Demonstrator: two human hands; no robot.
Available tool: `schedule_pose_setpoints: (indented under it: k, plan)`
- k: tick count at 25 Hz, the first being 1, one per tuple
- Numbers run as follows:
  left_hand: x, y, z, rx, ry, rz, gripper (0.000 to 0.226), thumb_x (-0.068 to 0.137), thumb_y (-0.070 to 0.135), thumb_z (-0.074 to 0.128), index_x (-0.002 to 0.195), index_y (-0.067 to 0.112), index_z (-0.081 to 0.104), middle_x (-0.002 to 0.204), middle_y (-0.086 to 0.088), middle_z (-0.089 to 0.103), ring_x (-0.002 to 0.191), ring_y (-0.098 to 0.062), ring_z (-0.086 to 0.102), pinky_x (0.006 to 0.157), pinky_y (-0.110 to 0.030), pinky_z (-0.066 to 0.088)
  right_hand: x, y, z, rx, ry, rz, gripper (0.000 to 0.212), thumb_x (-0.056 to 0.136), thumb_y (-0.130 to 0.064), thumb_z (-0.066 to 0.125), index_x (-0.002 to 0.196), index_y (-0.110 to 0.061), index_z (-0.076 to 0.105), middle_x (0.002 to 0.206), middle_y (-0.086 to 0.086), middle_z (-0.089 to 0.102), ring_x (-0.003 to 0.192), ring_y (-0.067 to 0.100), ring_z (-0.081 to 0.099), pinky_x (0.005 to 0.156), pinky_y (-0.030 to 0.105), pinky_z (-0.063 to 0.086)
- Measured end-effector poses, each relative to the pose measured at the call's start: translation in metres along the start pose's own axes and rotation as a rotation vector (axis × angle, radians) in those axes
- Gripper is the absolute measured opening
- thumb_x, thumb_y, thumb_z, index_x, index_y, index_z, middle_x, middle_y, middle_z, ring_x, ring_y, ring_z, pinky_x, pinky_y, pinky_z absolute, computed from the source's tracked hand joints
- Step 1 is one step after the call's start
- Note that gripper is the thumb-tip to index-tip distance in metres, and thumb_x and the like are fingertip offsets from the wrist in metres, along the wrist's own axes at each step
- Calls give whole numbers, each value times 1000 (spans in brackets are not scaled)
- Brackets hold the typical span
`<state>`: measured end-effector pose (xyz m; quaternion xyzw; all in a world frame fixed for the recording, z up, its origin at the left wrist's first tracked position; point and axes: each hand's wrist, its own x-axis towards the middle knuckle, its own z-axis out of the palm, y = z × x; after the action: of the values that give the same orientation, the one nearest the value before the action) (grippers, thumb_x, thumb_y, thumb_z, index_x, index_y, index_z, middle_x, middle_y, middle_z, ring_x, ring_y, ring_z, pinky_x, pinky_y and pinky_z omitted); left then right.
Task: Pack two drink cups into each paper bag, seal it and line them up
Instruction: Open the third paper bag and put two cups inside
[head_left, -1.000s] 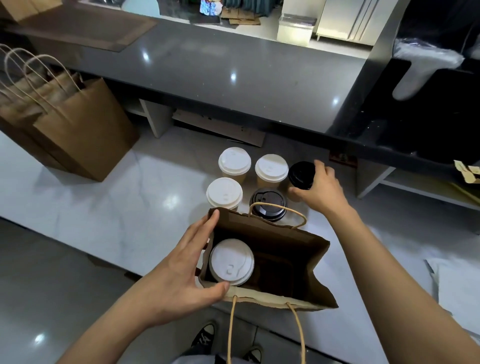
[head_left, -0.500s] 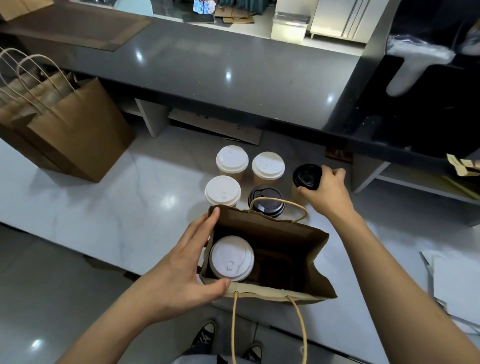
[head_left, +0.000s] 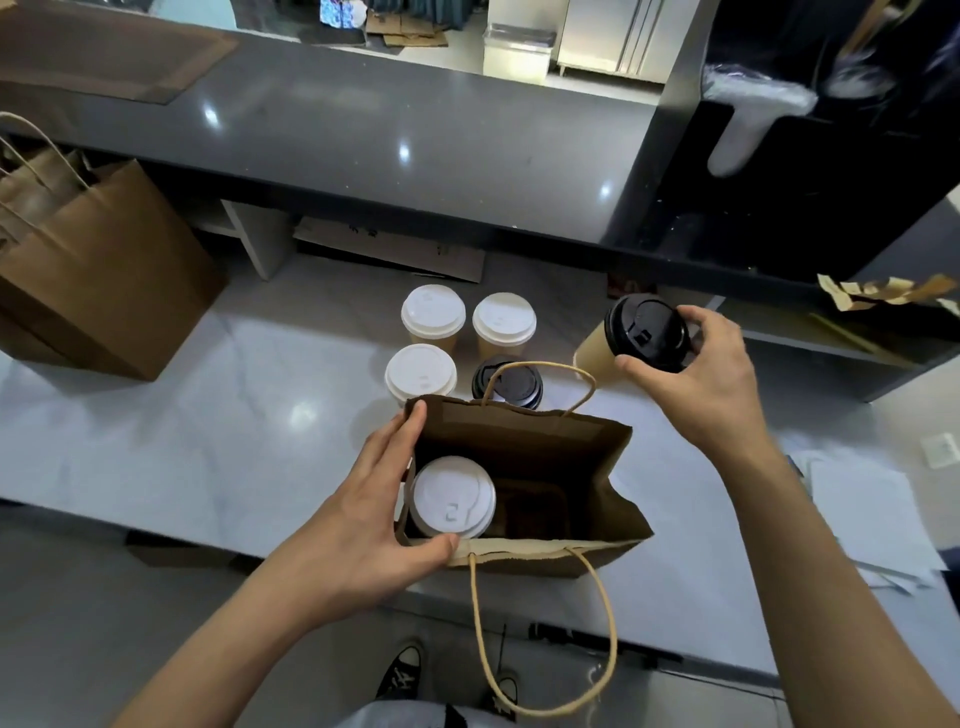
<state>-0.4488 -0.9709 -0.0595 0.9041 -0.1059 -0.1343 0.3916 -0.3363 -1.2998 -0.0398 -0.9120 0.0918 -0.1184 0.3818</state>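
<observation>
Nearest, the left forearm enters from the lower left; the left hand (head_left: 363, 525) spans the left end of the open bag (head_left: 524, 558), fingers (head_left: 402, 431) straight along its far corner and thumb hooked over the near rim, steadying it. The bag stands upright on the white counter (head_left: 208, 441), one handle (head_left: 545, 639) hanging over the counter's near edge. Inside, at the left, a white-lidded cup (head_left: 452, 499) stands upright; the right half of the bag's floor shows bare brown paper. The right forearm crosses from the lower right. The right hand (head_left: 701, 384) grips a black-lidded cup (head_left: 647, 332) by its lid, fingers curled round the rim, the cup tilted, beyond the bag's right end. Behind the bag stand three white-lidded cups (head_left: 432, 312) and a black-lidded one (head_left: 508, 382), upright and close together. Farther left, closed brown bags (head_left: 104, 291) stand grouped. Farthest lies the raised dark countertop (head_left: 363, 130).
</observation>
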Motion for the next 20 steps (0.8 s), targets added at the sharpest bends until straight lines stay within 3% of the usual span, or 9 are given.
schedule_pose_setpoints:
  k: [4,7,13,15,18,20]
  plan:
    - [1,-1,-1,-4,-8,13,113,74,59,71,150,59,-14,161,28,1,144,-2,26,112,-29,38,-25,-14,-34,83,51,-26,83,77,-36,87,147,-25,42,132,-10,51,117,6,50,81,4,36]
    - [1,-1,-2,5,-11,15,114,67,69,63,150,58,-15,161,28,1,142,-4,28,111,-30,39,-46,-21,-56,108,80,-37,86,77,-39,86,150,-31,41,137,-4,49,119,8,51,86,9,38]
    - [0,-2,-1,-12,-7,6,114,69,65,67,149,59,-14,160,30,-1,140,-4,30,106,-33,47,-89,-31,-90,195,-16,-34,85,61,-59,88,137,-41,52,135,-1,56,119,19,59,90,29,49]
    - [-1,-2,-1,-1,-10,5,114,68,66,65,149,60,-15,160,29,-1,142,-5,29,107,-33,46,-102,-32,-95,206,-81,-34,82,62,-60,88,134,-44,53,131,-6,58,117,15,60,91,34,51]
    - [0,-2,-1,4,-19,0,115,72,63,68,149,58,-17,161,27,-3,144,-9,29,107,-34,46,-113,-35,-96,218,-145,-59,78,59,-56,83,131,-47,53,123,-16,60,110,2,61,88,28,51]
    - [0,-2,-2,15,-23,-4,115,75,60,70,149,57,-18,162,26,-4,144,-10,29,107,-33,45,-116,-38,-98,239,-143,-87,76,58,-53,80,130,-48,54,122,-16,61,111,1,61,86,27,57]
